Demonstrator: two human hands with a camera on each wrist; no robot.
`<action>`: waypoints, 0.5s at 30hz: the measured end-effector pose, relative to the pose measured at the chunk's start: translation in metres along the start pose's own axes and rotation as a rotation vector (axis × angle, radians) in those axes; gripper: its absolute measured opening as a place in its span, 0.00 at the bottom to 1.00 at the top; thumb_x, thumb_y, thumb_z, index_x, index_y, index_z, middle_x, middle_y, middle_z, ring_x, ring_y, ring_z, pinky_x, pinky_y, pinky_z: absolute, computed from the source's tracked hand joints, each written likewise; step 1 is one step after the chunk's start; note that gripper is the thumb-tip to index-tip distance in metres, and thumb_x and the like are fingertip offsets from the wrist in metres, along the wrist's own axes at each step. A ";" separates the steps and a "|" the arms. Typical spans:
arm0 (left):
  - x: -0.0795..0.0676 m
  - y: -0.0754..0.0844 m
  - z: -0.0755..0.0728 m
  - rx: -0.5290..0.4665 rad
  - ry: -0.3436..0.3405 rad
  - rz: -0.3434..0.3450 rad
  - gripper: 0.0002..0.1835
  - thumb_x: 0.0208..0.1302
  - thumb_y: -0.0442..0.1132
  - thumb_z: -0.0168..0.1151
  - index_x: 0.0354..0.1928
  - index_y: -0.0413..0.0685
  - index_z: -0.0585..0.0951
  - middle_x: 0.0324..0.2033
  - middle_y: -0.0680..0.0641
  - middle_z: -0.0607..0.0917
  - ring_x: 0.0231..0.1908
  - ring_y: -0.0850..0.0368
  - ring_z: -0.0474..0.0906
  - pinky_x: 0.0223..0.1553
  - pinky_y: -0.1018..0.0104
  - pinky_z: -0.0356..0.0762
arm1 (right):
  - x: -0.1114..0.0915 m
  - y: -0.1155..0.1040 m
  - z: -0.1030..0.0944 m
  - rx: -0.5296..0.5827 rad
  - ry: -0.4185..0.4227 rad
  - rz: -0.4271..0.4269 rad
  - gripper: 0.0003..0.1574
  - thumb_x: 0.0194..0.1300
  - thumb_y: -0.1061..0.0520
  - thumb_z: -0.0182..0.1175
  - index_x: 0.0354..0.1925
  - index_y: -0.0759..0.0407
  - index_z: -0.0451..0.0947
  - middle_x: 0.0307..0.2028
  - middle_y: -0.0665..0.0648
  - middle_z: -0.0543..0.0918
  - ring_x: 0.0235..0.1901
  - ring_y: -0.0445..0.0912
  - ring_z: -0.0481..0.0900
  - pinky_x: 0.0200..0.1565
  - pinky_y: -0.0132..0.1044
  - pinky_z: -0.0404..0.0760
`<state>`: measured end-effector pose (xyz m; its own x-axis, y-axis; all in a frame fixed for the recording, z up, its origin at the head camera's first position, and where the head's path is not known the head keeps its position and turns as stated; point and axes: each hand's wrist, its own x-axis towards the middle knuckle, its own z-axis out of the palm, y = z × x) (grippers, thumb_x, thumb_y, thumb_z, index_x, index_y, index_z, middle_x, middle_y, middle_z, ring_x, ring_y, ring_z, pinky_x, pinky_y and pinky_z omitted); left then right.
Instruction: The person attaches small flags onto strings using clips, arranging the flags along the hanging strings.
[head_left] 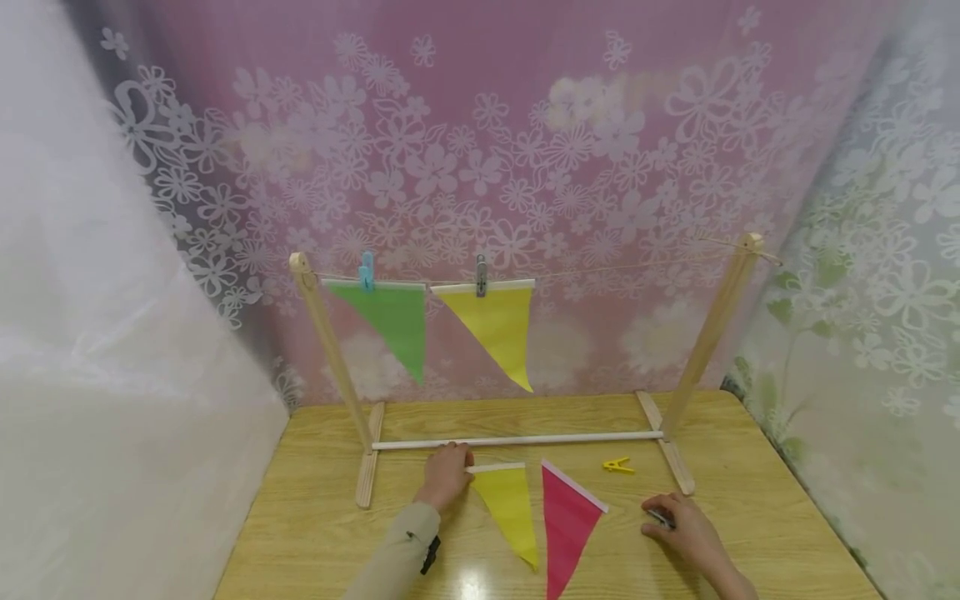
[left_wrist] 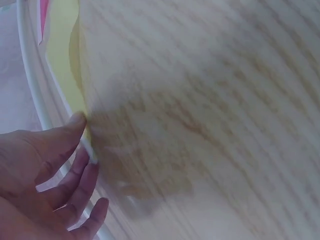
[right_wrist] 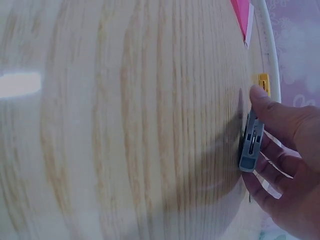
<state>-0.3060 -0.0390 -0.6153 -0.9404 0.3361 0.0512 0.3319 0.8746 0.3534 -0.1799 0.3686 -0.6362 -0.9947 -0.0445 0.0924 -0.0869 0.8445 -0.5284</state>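
My left hand pinches the white-edged corner of a yellow triangular flag between thumb and fingers. In the left wrist view that flag stretches up from the fingertips, close over the table. My right hand holds a grey clothespin between thumb and fingers, low at the right. Between the hands lies a pink triangular flag, its white edge slanting. A yellow clothespin rests on the table beyond the right hand.
A wooden stand with a white crossbar spans the table. From its string hang a green flag under a blue clothespin and another yellow flag under a grey one. Floral curtains surround the table.
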 end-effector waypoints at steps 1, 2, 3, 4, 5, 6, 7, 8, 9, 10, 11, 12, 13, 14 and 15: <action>0.000 0.000 -0.001 -0.002 -0.011 -0.004 0.11 0.56 0.40 0.78 0.36 0.48 0.83 0.30 0.52 0.80 0.32 0.53 0.78 0.35 0.54 0.80 | 0.000 -0.002 0.000 0.005 -0.001 0.020 0.19 0.55 0.51 0.76 0.43 0.56 0.86 0.35 0.48 0.78 0.33 0.40 0.75 0.38 0.38 0.77; 0.000 -0.001 -0.001 -0.001 -0.019 -0.003 0.12 0.55 0.41 0.78 0.36 0.49 0.83 0.28 0.53 0.80 0.31 0.54 0.78 0.34 0.56 0.80 | 0.000 -0.003 -0.001 0.007 -0.004 0.037 0.19 0.56 0.51 0.76 0.44 0.57 0.86 0.35 0.48 0.78 0.33 0.39 0.74 0.37 0.37 0.77; -0.001 -0.001 -0.001 -0.008 -0.023 0.001 0.13 0.54 0.41 0.79 0.35 0.49 0.82 0.27 0.53 0.79 0.29 0.55 0.78 0.32 0.56 0.79 | 0.000 -0.005 -0.001 0.009 -0.007 0.055 0.19 0.57 0.51 0.75 0.45 0.58 0.86 0.34 0.49 0.78 0.32 0.39 0.74 0.36 0.37 0.76; -0.001 -0.002 -0.001 -0.013 -0.028 0.003 0.13 0.54 0.41 0.80 0.34 0.49 0.82 0.25 0.54 0.79 0.27 0.56 0.77 0.31 0.57 0.78 | 0.000 -0.006 -0.002 0.012 -0.008 0.073 0.19 0.58 0.51 0.74 0.45 0.59 0.86 0.34 0.49 0.78 0.31 0.38 0.73 0.35 0.36 0.76; -0.001 -0.002 -0.001 -0.014 -0.035 0.002 0.13 0.54 0.42 0.80 0.33 0.49 0.82 0.25 0.55 0.79 0.26 0.57 0.77 0.30 0.58 0.78 | 0.000 -0.008 -0.003 0.020 -0.008 0.094 0.19 0.59 0.52 0.74 0.46 0.59 0.86 0.34 0.49 0.79 0.31 0.38 0.74 0.35 0.35 0.76; -0.001 -0.003 -0.001 -0.020 -0.040 -0.002 0.12 0.54 0.42 0.80 0.31 0.50 0.82 0.24 0.55 0.79 0.26 0.58 0.76 0.29 0.59 0.78 | 0.000 -0.009 -0.003 0.030 -0.007 0.113 0.18 0.61 0.52 0.73 0.47 0.60 0.86 0.34 0.49 0.79 0.31 0.38 0.74 0.34 0.35 0.76; -0.001 -0.004 -0.001 -0.026 -0.041 -0.004 0.12 0.54 0.42 0.80 0.30 0.50 0.82 0.24 0.55 0.79 0.25 0.58 0.76 0.29 0.60 0.77 | 0.001 -0.011 -0.004 0.045 -0.005 0.134 0.17 0.62 0.53 0.72 0.47 0.60 0.86 0.34 0.49 0.80 0.31 0.38 0.76 0.34 0.34 0.77; -0.002 -0.005 0.000 -0.037 -0.041 -0.005 0.12 0.54 0.41 0.80 0.29 0.50 0.81 0.23 0.55 0.79 0.24 0.58 0.76 0.28 0.60 0.77 | 0.001 -0.012 -0.005 0.061 -0.006 0.149 0.17 0.63 0.54 0.72 0.48 0.61 0.86 0.35 0.50 0.82 0.32 0.40 0.78 0.34 0.34 0.78; -0.003 -0.006 0.000 -0.051 -0.043 -0.010 0.12 0.54 0.41 0.79 0.28 0.50 0.81 0.23 0.55 0.79 0.24 0.58 0.75 0.27 0.61 0.77 | 0.002 -0.014 -0.006 0.080 -0.005 0.161 0.17 0.64 0.54 0.70 0.48 0.62 0.85 0.36 0.51 0.83 0.33 0.41 0.80 0.34 0.34 0.79; -0.003 -0.007 0.000 -0.060 -0.047 -0.019 0.12 0.54 0.41 0.79 0.27 0.51 0.81 0.23 0.55 0.79 0.24 0.59 0.75 0.27 0.61 0.77 | 0.002 -0.015 -0.008 0.101 -0.003 0.176 0.17 0.65 0.55 0.70 0.49 0.63 0.85 0.36 0.51 0.83 0.34 0.43 0.81 0.34 0.34 0.79; -0.004 -0.008 0.000 -0.070 -0.045 -0.022 0.12 0.54 0.41 0.79 0.27 0.51 0.81 0.24 0.55 0.79 0.24 0.59 0.75 0.26 0.62 0.76 | 0.003 -0.016 -0.009 0.128 -0.002 0.193 0.17 0.67 0.55 0.69 0.50 0.64 0.84 0.37 0.52 0.84 0.35 0.45 0.83 0.34 0.35 0.80; -0.004 -0.009 0.000 -0.082 -0.043 -0.026 0.12 0.54 0.41 0.79 0.27 0.51 0.81 0.24 0.55 0.80 0.24 0.59 0.75 0.26 0.62 0.76 | 0.003 -0.017 -0.011 0.155 0.000 0.209 0.18 0.68 0.55 0.68 0.51 0.64 0.84 0.38 0.53 0.85 0.36 0.46 0.84 0.35 0.35 0.81; -0.005 -0.009 0.000 -0.090 -0.040 -0.027 0.12 0.55 0.41 0.79 0.27 0.51 0.81 0.24 0.55 0.80 0.24 0.59 0.75 0.26 0.63 0.76 | 0.004 -0.018 -0.013 0.175 0.003 0.224 0.19 0.69 0.54 0.67 0.52 0.65 0.83 0.39 0.54 0.85 0.38 0.47 0.84 0.35 0.34 0.82; -0.005 -0.010 -0.001 -0.098 -0.036 -0.027 0.11 0.55 0.41 0.78 0.27 0.51 0.81 0.25 0.55 0.80 0.24 0.59 0.75 0.25 0.63 0.76 | 0.005 -0.019 -0.014 0.197 0.005 0.236 0.20 0.70 0.53 0.66 0.53 0.65 0.83 0.40 0.55 0.85 0.39 0.48 0.85 0.35 0.34 0.82; -0.005 -0.011 -0.001 -0.103 -0.036 -0.032 0.11 0.56 0.42 0.78 0.28 0.51 0.82 0.25 0.55 0.81 0.24 0.60 0.75 0.26 0.63 0.76 | 0.006 -0.020 -0.016 0.215 0.006 0.247 0.22 0.71 0.52 0.65 0.54 0.66 0.82 0.41 0.56 0.86 0.40 0.49 0.85 0.36 0.34 0.82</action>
<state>-0.3047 -0.0502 -0.6186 -0.9467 0.3221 0.0057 0.2904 0.8454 0.4484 -0.1829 0.3601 -0.6113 -0.9869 0.1513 -0.0565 0.1471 0.6974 -0.7014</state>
